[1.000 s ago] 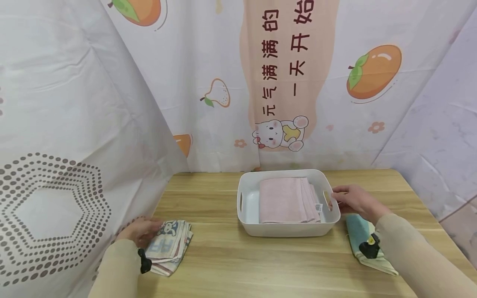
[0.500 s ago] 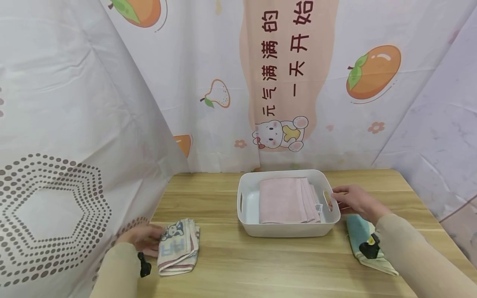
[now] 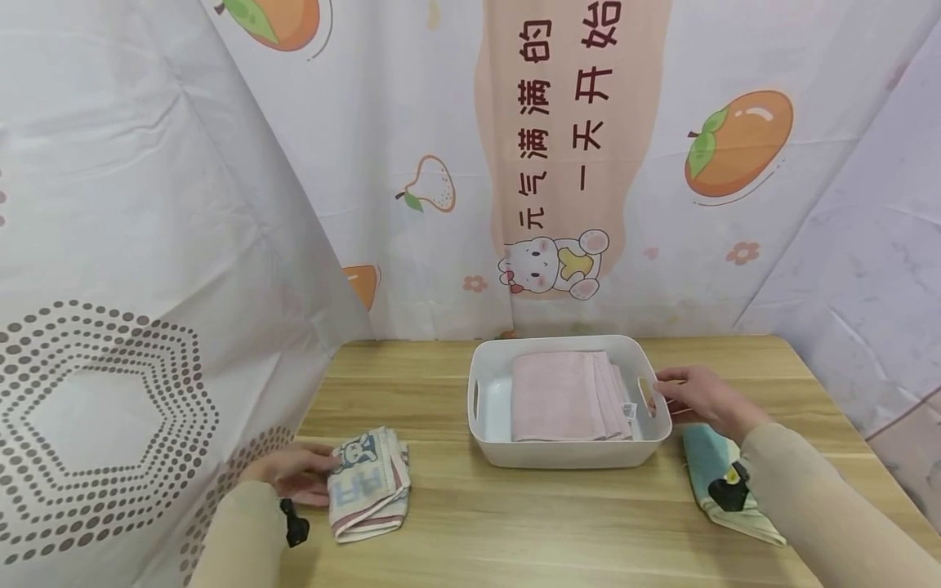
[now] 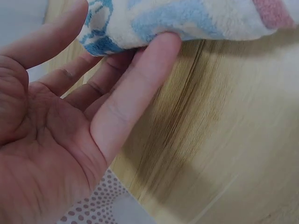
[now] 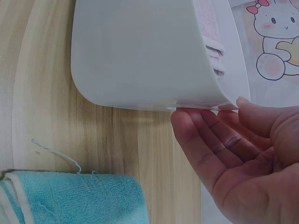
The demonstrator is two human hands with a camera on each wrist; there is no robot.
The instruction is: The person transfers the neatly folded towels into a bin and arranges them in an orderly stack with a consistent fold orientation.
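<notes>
Left hand: the left hand [image 3: 294, 474] lies low on the table at the near left, fingers nearly straight. In the left wrist view the thumb sits above and the fingertips [image 4: 161, 46] below the edge of the printed towel [image 4: 187, 16], a light pinch rather than a closed fist.
Printed towel: the printed towel [image 3: 367, 483] is a small folded rectangle of fluffy terry, cream with blue letters, a cartoon animal and a pink stripe along one edge. It lies flat on the wood, well left of the bin; its long axis runs from the near edge toward the back, tilted slightly to the right.
Table: the table [image 3: 441, 523] is pale wood with straight lengthwise grain.
Bin: the white bin [image 3: 569, 454] is smooth plastic, rectangular with rounded corners and slot handles in its short walls, and stands at the centre.
Pink towel: the pink towel [image 3: 562, 396] is folded flat inside the bin, its layered edges on the right.
Right hand: the right hand [image 3: 698, 398] has relaxed, nearly straight fingers [image 5: 196, 135] touching the bin's right rim [image 5: 205, 106]; it grips nothing.
Teal towel: the teal towel [image 3: 709, 469] is folded terry with a loose thread, on the table under the right forearm.
</notes>
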